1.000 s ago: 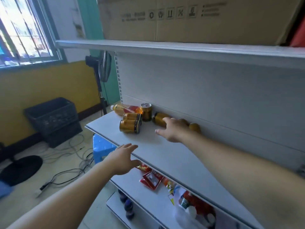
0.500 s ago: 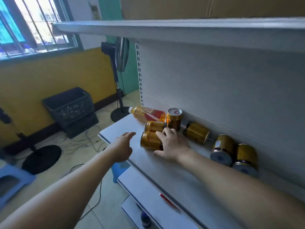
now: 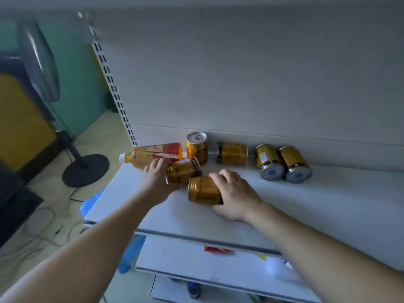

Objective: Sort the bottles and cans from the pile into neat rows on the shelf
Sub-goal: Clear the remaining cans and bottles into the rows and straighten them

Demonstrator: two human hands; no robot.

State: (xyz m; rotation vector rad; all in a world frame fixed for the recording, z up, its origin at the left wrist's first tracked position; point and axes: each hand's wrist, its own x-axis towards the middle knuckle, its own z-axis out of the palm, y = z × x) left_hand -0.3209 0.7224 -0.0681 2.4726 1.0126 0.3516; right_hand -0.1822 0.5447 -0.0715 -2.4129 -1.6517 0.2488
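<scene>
The white shelf (image 3: 328,204) carries six gold cans and one plastic tea bottle (image 3: 153,152). The bottle lies on its side at the left end, against the back panel. Beside it stands the upright can (image 3: 196,147). Right of that, three toppled cans (image 3: 231,154) lie along the back. The left hand (image 3: 156,182) curls its fingers round the fifth can (image 3: 184,171), just in front of the bottle. The right hand (image 3: 236,193) grips the sixth can (image 3: 203,190), which lies on its side on the shelf, with fingers over it and thumb below.
</scene>
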